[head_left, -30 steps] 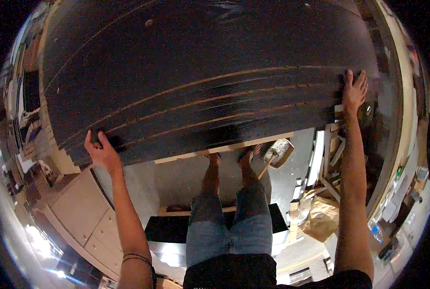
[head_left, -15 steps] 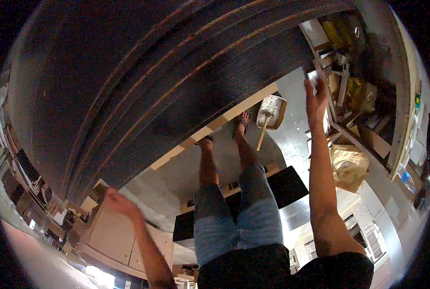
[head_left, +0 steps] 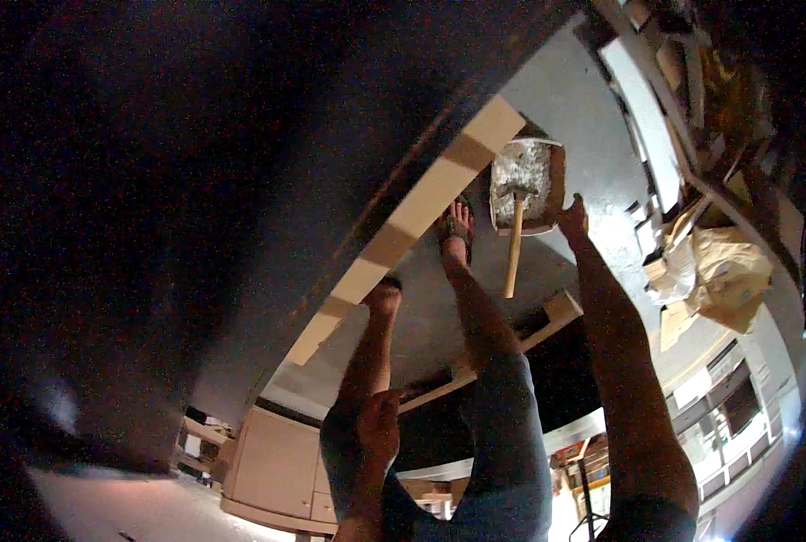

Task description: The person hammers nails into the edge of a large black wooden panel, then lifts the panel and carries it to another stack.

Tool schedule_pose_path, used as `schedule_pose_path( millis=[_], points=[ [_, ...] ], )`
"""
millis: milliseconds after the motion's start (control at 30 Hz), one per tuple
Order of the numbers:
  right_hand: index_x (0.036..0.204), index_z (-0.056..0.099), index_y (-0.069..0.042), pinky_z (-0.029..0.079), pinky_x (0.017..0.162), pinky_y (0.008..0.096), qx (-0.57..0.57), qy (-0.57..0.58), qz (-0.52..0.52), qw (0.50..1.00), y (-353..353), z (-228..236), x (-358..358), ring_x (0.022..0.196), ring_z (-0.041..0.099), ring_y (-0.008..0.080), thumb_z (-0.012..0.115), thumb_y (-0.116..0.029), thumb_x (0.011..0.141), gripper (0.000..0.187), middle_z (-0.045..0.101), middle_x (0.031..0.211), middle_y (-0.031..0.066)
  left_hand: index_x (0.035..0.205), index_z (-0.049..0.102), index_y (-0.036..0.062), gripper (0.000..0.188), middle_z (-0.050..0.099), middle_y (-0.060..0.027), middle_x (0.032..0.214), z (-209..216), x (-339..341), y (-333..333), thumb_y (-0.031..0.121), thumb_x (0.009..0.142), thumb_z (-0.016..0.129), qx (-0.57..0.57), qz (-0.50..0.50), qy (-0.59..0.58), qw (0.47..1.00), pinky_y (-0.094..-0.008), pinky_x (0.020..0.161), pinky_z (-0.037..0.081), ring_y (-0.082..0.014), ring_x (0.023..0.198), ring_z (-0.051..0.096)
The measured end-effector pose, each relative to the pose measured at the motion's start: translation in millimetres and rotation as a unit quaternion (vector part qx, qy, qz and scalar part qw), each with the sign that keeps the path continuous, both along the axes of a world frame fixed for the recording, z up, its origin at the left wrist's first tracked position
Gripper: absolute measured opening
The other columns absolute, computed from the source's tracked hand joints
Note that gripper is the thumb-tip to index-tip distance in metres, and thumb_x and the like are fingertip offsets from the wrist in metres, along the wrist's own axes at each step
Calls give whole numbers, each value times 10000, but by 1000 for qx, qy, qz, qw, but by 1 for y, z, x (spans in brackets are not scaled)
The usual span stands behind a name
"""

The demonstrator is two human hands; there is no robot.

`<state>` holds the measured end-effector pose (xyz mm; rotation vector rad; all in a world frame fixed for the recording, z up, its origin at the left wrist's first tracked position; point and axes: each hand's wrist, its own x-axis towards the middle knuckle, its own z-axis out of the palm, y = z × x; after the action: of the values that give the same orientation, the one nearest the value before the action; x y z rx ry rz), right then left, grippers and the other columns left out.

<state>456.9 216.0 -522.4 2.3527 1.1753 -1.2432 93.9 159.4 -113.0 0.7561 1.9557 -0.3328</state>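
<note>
My right hand (head_left: 573, 219) is beside the right rim of a small open box (head_left: 556, 185), its visible fingers apart and nothing seen in them. Whether it touches the rim is unclear. White speckled material (head_left: 520, 163) fills the box, too small to make out. A hammer-like tool with a wooden handle (head_left: 514, 253) lies on top, its handle sticking out over the near edge. My left hand (head_left: 378, 429) is low, in front of my left knee; it is dark and its fingers do not show clearly. A large dark panel (head_left: 240, 181) fills the left and upper view.
A pale wooden strip (head_left: 412, 212) runs along the panel's lower edge, close to my feet. Crumpled brown paper (head_left: 732, 275) lies at the right, below shelving with offcuts. A light wooden cabinet (head_left: 272, 461) stands at lower left. Behind my legs is a dark bench-like piece (head_left: 556, 370).
My right hand has come down from the shelving to the box. My left hand has moved away from the panel's edge toward my knee. The panel now looms closer, and the view has shifted.
</note>
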Motion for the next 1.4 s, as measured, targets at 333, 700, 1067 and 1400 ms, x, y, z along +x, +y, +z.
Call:
schedule_pose_path(
  millis=[333,700,1067,1400],
  points=[
    [1149,532,-81,472,400,309,-33,120,-83,989,-57,-66,60,480,581,201,564,-259,889,317,628,749,93,866,632,79,103,628,-150,747,-37,27,6,163,833,585,36,-83,-4,996,-404,600,491,-316,670,611],
    [1008,606,-15,521,568,336,106,167,-67,978,-83,66,105,649,612,186,578,-220,866,251,634,869,96,994,633,51,142,644,-119,917,-9,7,-32,127,899,560,172,-22,-104,979,-291,745,480,-207,831,608],
    [980,598,-19,501,537,286,179,359,-235,885,-1,307,30,672,619,165,607,-224,843,246,645,896,69,1042,628,34,269,648,-77,942,29,3,-69,251,953,496,195,181,-143,953,-281,812,448,-170,880,599],
    [1005,561,-40,523,565,340,188,447,-135,864,58,370,-124,718,621,224,620,-134,811,223,607,926,109,987,611,38,209,642,-41,967,23,-40,-80,218,953,510,308,338,-194,868,-247,781,424,-101,870,547]
  ],
)
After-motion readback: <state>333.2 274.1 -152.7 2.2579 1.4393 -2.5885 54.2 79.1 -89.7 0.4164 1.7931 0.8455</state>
